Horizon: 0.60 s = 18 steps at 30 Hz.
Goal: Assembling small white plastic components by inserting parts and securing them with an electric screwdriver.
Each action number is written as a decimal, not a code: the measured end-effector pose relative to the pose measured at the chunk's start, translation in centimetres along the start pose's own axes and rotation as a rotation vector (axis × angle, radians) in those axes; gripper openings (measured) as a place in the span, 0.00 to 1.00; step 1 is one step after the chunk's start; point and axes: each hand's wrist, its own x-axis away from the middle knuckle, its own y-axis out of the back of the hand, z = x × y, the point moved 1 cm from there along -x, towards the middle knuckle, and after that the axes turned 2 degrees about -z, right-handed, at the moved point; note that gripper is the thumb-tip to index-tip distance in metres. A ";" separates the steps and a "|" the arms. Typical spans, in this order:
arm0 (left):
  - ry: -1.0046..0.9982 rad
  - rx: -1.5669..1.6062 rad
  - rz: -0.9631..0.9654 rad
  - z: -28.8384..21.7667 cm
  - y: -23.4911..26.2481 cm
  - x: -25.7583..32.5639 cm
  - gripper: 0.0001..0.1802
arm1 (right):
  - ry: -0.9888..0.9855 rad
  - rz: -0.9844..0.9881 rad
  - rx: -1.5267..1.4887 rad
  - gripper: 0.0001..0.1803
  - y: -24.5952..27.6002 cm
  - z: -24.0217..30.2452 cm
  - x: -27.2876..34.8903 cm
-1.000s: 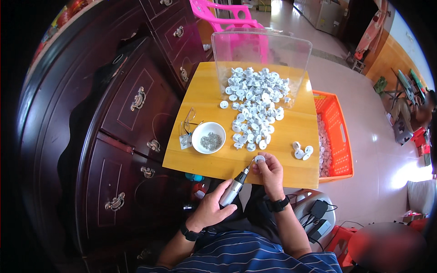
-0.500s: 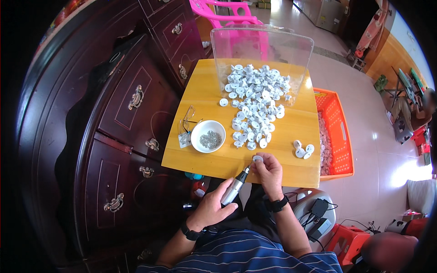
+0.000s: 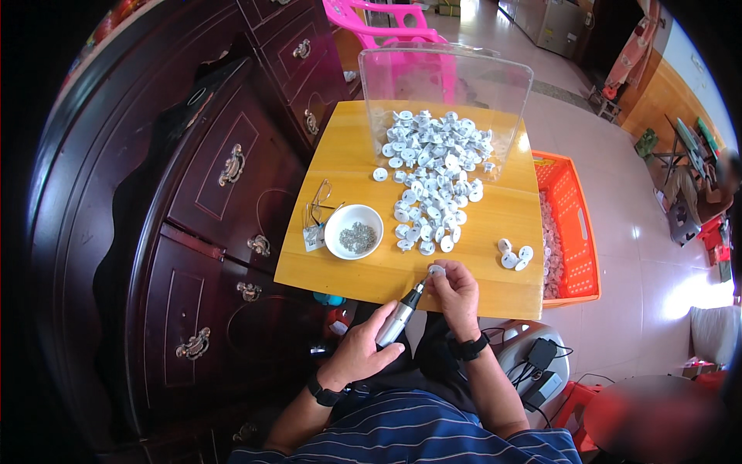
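- The wooden desk lies under and ahead of both hands; its near edge passes below your right hand, so a piece that slips toward you could drop into your lap.
- The orange crate stands beyond the desk's edge, right of that hand.
- The clear bin stands far ahead of your hands, and white pieces spill from it toward your right hand; a careless reach could roll some loose.
- The white bowl sits ahead and left of your left hand, holding small metal parts; a knock from that forearm could scatter them.
- The silver-and-black driver is wrapped in your left hand, tip angled toward the right; if it skids, caused by a poor angle, it could catch your right fingertips.
- The white disc is pinched between your right thumb and fingers; a weak pinch could let it twist. Whether the tip touches it, you cannot tell.
- Compared with half a second ago, your hands have barely moved, while the blurred shape right of your right wrist has shifted.
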 end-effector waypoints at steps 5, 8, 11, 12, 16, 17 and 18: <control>-0.003 0.004 0.004 0.2 -0.1 -0.2 0.42 | 0.001 -0.021 -0.006 0.08 -0.2 0.0 0.1; 0.000 0.015 0.003 0.2 -0.1 -0.2 0.42 | 0.027 -0.011 0.015 0.08 -0.1 -0.3 0.1; 0.009 0.013 0.008 0.2 0.0 -0.1 0.42 | 0.031 -0.005 0.030 0.08 0.0 -0.5 0.1; 0.013 0.009 0.015 0.2 0.0 -0.2 0.41 | 0.030 -0.006 0.030 0.08 -0.1 -0.6 0.1; 0.006 -0.003 0.003 0.4 0.0 -0.1 0.40 | 0.077 -0.028 0.044 0.08 -0.1 -0.9 0.1; -0.007 -0.004 -0.006 0.5 -0.1 -0.2 0.40 | 0.090 -0.029 0.070 0.08 -0.1 -0.9 0.1; -0.022 -0.005 -0.015 0.6 -0.1 -0.2 0.39 | 0.090 -0.029 0.069 0.08 -0.1 -0.9 0.1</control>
